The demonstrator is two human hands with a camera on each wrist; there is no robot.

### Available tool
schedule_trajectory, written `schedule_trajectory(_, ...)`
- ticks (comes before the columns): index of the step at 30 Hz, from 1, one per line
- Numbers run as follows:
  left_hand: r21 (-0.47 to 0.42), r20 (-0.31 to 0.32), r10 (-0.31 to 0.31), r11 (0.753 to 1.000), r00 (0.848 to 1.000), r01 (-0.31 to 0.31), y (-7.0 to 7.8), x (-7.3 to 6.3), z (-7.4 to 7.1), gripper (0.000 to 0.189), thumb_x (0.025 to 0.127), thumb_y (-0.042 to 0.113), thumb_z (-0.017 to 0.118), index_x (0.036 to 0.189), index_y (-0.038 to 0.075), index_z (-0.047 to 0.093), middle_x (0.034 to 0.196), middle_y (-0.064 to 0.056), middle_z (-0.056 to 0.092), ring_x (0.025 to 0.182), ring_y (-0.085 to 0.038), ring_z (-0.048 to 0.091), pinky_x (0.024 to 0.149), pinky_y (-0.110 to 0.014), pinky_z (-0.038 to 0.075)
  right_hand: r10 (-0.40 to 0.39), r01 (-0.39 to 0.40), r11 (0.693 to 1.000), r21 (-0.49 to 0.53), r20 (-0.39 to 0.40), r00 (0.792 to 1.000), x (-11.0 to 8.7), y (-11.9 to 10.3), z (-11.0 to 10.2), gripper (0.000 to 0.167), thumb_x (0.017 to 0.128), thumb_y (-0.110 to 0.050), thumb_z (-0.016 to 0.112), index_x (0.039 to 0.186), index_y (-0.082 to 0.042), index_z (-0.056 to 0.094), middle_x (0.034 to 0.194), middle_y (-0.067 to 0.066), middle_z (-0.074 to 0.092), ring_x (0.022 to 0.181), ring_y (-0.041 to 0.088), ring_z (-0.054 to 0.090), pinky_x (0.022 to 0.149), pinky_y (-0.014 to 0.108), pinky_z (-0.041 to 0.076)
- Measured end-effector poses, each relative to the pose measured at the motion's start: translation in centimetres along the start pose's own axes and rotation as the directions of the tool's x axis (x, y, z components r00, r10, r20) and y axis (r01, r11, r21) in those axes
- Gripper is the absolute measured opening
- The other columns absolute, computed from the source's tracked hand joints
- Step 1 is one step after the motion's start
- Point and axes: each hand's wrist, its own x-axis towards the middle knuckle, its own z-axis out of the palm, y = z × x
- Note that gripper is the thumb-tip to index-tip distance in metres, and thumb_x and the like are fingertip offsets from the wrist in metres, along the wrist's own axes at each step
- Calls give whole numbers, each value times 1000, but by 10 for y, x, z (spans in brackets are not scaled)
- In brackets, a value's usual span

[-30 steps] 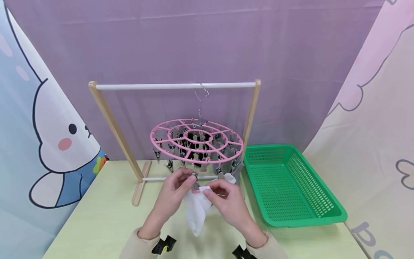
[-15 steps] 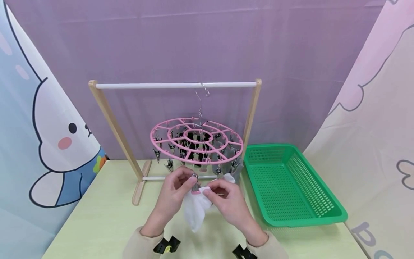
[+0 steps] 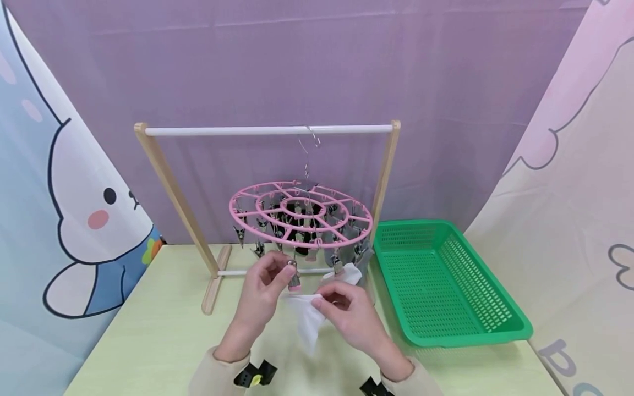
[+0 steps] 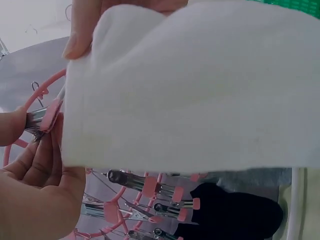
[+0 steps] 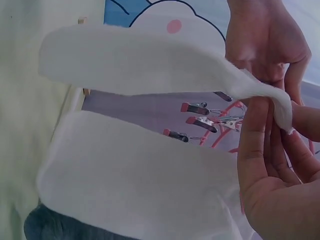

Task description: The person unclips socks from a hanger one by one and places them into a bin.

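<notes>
My left hand [image 3: 262,291] pinches a metal clip [image 3: 294,278] with pink tips at the front of the round pink hanger [image 3: 238,220]. To its right, my right hand [image 3: 354,313] pinches the edge of a white sock [image 3: 308,319], whose free end hangs down. In the left wrist view, the sock [image 4: 190,95] fills much of the picture, just beside the clip [image 4: 46,120]; a narrow gap separates them in the head view. A second white sock [image 3: 350,274] hangs from a neighbouring clip [image 3: 337,263], partly behind the right hand.
The hanger hooks over the white bar [image 3: 223,131] of a wooden-legged rack [image 3: 178,203]. Black socks [image 4: 235,210] and grey socks hang farther back among several clips. A green plastic basket [image 3: 446,297] stands at the right on the pale table [image 3: 148,341].
The white sock's edge has come out from the clip's pink tips and moved down, held by my right hand. My left hand stays on the clip, slightly more to the left.
</notes>
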Motion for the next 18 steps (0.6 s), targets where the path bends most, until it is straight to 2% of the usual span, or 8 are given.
schedule_trajectory(7,39,-11,51,998,999,-51,-3,-1,-6,11,96,-2,64,106,-6,63,92,-7,64,80,-12,60,71,-22,53,-21,21,1000,-23,-25,999,-2,-2,-12,7,93,-6,73,98,-1,73,94,10,71,79,10,65,71,25,57)
schedule_trajectory(14,35,-50,-15,999,999,17,-1,-1,-11,15,96,3,67,110,-4,65,95,-11,65,83,-15,64,72,-25,56,-46,44,998,-49,-49,998,-3,-7,-23,6,92,-6,73,97,-2,74,93,9,71,75,10,64,65,24,56)
schedule_trajectory(18,26,-64,-27,999,998,29,-1,0,-14,15,97,3,66,110,-4,64,95,-13,65,83,-16,64,73,-25,57,-52,49,997,-59,-53,997,-2,-9,-30,6,92,-4,73,96,-1,74,91,10,72,74,10,63,64,24,56)
